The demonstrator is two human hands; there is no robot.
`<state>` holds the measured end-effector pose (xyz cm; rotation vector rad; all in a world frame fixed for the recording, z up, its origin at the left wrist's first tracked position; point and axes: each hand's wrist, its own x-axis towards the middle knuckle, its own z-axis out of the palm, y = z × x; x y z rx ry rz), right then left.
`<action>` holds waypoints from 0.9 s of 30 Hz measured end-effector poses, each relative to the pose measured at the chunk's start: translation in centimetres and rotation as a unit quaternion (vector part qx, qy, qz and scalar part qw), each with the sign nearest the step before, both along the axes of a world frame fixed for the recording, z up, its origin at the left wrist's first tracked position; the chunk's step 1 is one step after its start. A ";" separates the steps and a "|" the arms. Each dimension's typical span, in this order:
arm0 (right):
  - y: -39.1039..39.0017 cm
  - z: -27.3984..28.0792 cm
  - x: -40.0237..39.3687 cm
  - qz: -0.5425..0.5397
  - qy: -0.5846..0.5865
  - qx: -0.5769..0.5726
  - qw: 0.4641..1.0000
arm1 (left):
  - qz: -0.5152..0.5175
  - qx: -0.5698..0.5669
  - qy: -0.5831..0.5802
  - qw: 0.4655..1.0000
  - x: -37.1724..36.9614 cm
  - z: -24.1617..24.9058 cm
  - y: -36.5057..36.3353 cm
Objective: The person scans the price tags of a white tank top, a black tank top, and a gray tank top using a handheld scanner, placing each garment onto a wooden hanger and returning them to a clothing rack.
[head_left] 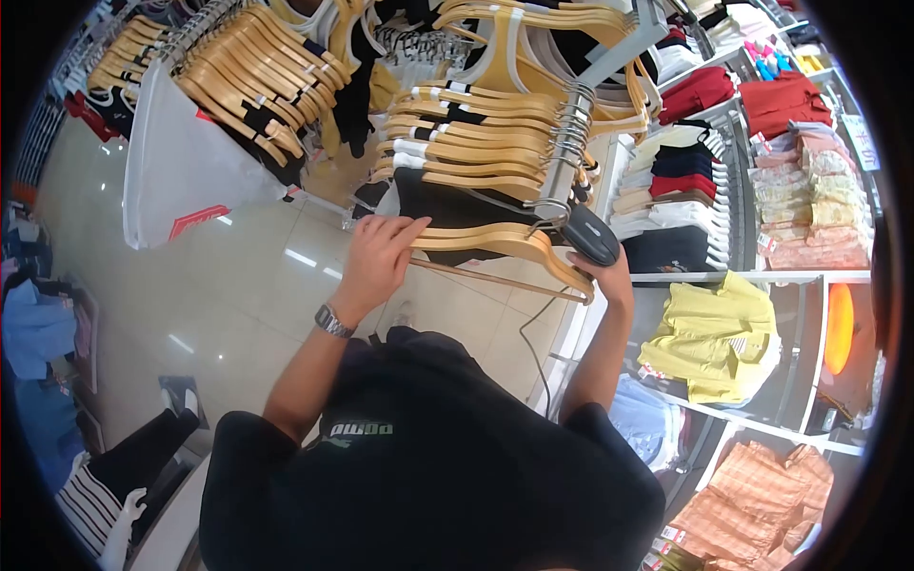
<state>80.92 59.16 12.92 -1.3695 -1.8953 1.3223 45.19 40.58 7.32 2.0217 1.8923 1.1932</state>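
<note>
My left hand [383, 255], below a wrist with a metal watch, is closed on the left end of a wooden hanger [486, 238] at the near end of the rack. A black garment [457, 205] hangs just behind that hanger. My right hand [609, 276] holds a black handheld scanner [591, 235] beside the hanger's right end; a thin cable runs down from it. The hanger's hook sits on the metal rail [564, 176], in front of a row of hangers [466, 143] with garments.
Another rack of hangers [257, 71] stands at the upper left, with a white plastic sheet [190, 162] beside it. Shelves of folded clothes [809, 190] line the right, including a yellow shirt [714, 333]. A mannequin [119, 485] is at the lower left.
</note>
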 end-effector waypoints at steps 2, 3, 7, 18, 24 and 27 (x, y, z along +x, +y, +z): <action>-0.8 1.1 0.5 -0.035 0.025 0.008 0.999 | 0.028 0.000 -0.022 0.999 -1.0 -0.3 -0.8; -1.0 1.7 0.9 -0.041 0.047 0.019 0.998 | 0.039 -0.001 -0.035 0.999 -1.4 -0.6 -1.3; -2.6 3.4 2.6 -0.113 -0.014 0.070 0.991 | 0.070 -0.015 -0.031 0.997 -3.8 -2.7 -3.6; -15.8 7.6 -3.0 -0.068 -0.056 -0.079 0.993 | 0.016 -0.054 -0.045 0.997 -11.5 -6.5 -10.2; -19.0 2.7 -21.0 0.214 -0.234 -0.198 0.928 | 0.042 -0.073 -0.068 0.994 -17.4 -5.9 -15.2; -21.4 -0.6 -28.4 0.340 -0.139 -0.190 0.910 | 0.101 -0.039 -0.101 0.989 -20.1 -4.7 -19.1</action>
